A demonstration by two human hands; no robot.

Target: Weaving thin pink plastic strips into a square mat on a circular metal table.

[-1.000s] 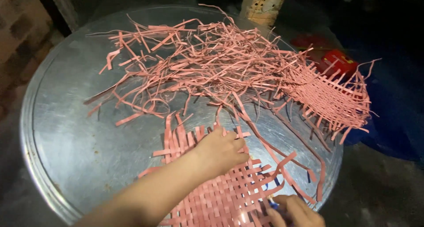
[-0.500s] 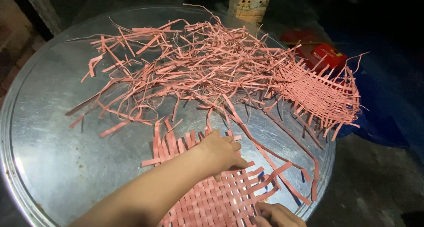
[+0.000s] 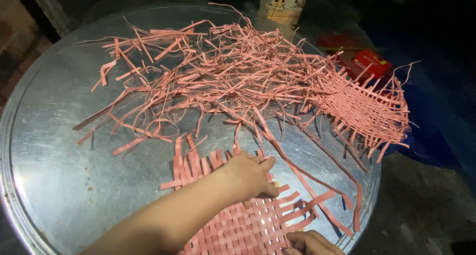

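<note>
Left hand (image 3: pixel 250 178) lies palm-down on the woven pink mat (image 3: pixel 238 220), fingers flat and pressing, not closed round any strip. Mat sits at the near edge of the round metal tray (image 3: pixel 54 151). Right hand (image 3: pixel 310 242), at the mat's near right corner, pinches a strip end. Loose pink strips (image 3: pixel 218 71) heap beyond the mat; a second woven piece (image 3: pixel 364 108) overhangs the tray's right rim.

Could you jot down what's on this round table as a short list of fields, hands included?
Surface: round shiny metal tray table
Left hand: pressed flat on the pink woven strip mat
Right hand: at the mat's near edge, fingers curled on strips
Loose material: tangled pile of pink strips
Far right: second, half-woven pink mat
Beyond: small red box
</note>
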